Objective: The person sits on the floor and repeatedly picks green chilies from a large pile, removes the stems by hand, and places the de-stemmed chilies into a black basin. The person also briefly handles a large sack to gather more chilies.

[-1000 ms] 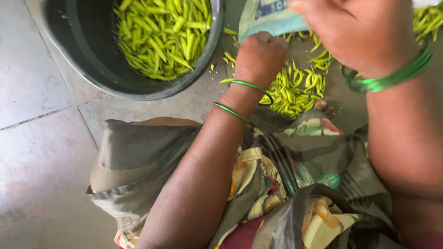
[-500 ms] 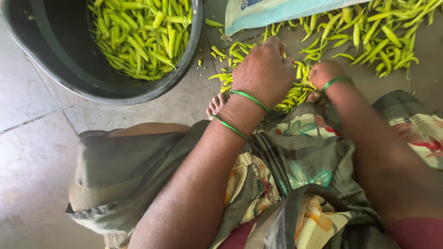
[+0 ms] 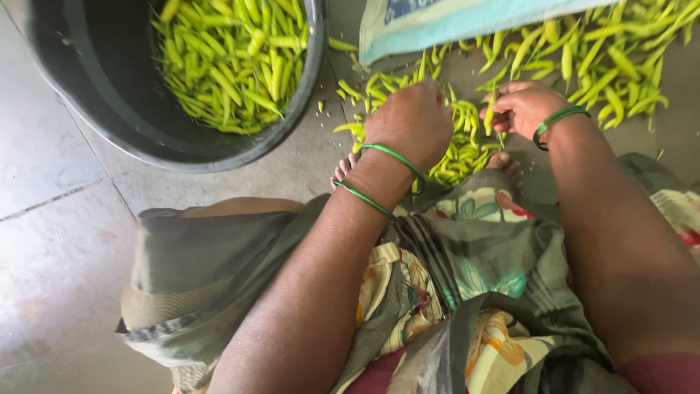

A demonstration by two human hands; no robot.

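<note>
Left hand (image 3: 410,120) lay knuckles up on heap of green chillies (image 3: 456,146), fingers curled into it; grasp hidden, could not tell. Right hand (image 3: 523,108) pinched single chilli (image 3: 491,115) upright between fingertips. Heap sat on floor between feet. Black tub (image 3: 95,95) of chillies well left; pale sack edge (image 3: 437,29) just beyond heap. Bare tiled floor (image 3: 58,255) at left.
</note>
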